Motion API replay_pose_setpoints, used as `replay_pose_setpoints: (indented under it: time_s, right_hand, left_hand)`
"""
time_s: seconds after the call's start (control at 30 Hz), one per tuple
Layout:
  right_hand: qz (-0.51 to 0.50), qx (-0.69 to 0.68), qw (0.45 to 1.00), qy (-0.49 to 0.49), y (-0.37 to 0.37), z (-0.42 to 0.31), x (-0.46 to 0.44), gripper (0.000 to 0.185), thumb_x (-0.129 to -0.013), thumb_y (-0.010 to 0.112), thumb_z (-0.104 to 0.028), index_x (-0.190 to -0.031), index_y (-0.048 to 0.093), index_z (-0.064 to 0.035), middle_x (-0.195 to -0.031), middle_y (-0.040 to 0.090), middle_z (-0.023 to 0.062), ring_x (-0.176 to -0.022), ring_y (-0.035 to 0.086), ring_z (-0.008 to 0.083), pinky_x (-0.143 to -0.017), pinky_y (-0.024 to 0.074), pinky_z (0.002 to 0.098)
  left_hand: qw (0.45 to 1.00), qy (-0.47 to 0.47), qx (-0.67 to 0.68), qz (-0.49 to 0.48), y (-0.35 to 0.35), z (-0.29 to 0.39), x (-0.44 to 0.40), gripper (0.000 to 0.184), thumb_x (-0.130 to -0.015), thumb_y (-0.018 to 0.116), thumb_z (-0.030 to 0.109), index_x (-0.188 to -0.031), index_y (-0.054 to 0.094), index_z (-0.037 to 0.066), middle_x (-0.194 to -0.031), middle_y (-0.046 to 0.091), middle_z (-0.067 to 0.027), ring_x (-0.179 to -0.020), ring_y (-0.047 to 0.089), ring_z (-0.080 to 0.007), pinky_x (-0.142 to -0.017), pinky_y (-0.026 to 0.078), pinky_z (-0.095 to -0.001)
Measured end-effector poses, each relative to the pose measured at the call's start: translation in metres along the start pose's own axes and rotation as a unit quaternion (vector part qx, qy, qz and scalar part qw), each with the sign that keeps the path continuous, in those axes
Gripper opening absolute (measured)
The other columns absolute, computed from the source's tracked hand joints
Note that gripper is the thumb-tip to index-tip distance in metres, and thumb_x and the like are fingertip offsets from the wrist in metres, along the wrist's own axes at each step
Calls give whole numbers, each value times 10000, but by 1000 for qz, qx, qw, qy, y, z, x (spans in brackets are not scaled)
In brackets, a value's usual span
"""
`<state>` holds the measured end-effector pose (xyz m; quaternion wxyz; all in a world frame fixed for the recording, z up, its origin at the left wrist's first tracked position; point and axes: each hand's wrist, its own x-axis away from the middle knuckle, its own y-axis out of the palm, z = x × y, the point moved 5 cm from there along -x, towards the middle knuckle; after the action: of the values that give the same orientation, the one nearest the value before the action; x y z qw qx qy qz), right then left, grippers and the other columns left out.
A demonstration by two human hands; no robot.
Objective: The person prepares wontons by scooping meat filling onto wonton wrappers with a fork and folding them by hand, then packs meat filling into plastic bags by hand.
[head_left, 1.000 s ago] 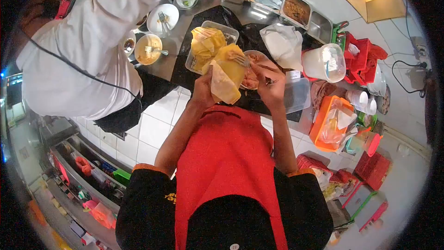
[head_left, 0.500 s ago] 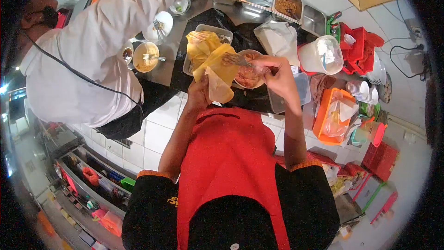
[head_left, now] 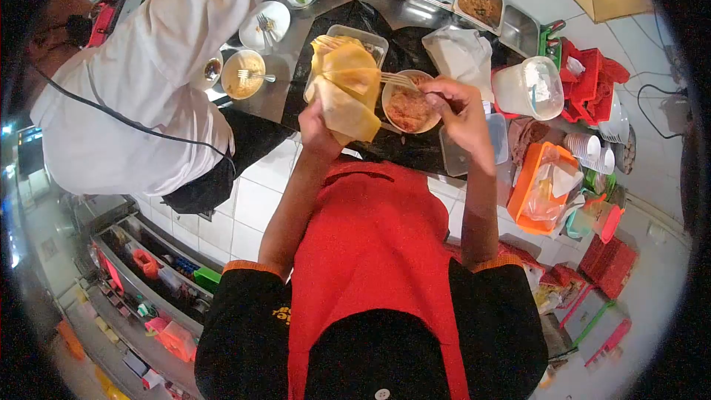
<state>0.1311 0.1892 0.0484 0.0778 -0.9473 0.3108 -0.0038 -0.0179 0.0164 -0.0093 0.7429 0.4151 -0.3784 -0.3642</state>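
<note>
My left hand (head_left: 318,132) is closed on the lower edge of a thin yellow dough wrapper (head_left: 348,112). The wrapper is partly folded, and whatever lies inside its fold is hidden. More yellow wrappers (head_left: 335,52) lie behind it over a clear plastic container (head_left: 376,43). In my right hand (head_left: 461,115) is a metal fork (head_left: 404,80), gripped between thumb and fingers. Its head reaches over a round bowl (head_left: 432,126) to the wrapper's right edge. Pinkish minced filling (head_left: 407,107) sits in that bowl.
At left a person in a white sleeve (head_left: 178,37) leans over the counter, near a bowl with a fork (head_left: 241,90) and a white plate (head_left: 278,18). A white tub (head_left: 511,89), clear lid (head_left: 496,144) and orange basket (head_left: 526,192) stand at right. Metal trays (head_left: 480,6) line the back.
The fork has drawn back rightward from over the wrapper toward the bowl. The wrapper has folded over more in my left hand. The whole view has shifted slightly.
</note>
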Motion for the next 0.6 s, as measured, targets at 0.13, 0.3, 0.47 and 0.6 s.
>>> replay_pose_setpoints:
  time_s: [0.13,0.3,0.47,0.6]
  right_hand:
    - [-9,87,996,14,27,-15,-11,138,-764,721,-50,-894,689,-18,-883,669,80,-782,636,181,-712,490,276]
    - [42,181,968,-168,52,-26,-8,195,-755,786,-104,-867,650,-20,-790,633,20,-748,572,99,-638,432,250]
    - [-117,20,992,-42,77,-21,15,238,-801,737,-106,-1038,726,-83,-929,713,64,-743,593,101,-683,489,280]
    - [-72,98,985,125,17,53,10,273,-848,690,-86,-1114,695,-25,-967,716,119,-862,657,156,-799,511,303]
  left_hand:
    - [995,-80,-52,1,2,-30,1,502,-1014,395,357,-1411,373,51,-1331,533,-149,-1203,553,-298,-1012,454,-462]
    - [997,-51,-49,34,-35,-40,-19,471,-1023,372,351,-1398,385,66,-1273,559,-143,-1139,596,-280,-964,500,-446]
    - [997,-36,51,-43,-57,-15,-21,513,-1013,322,379,-1377,403,27,-1298,539,-178,-1143,580,-343,-963,499,-490]
    - [989,63,-40,129,-72,28,-4,537,-1002,313,369,-1377,395,-6,-1331,522,-190,-1194,549,-351,-1018,447,-503]
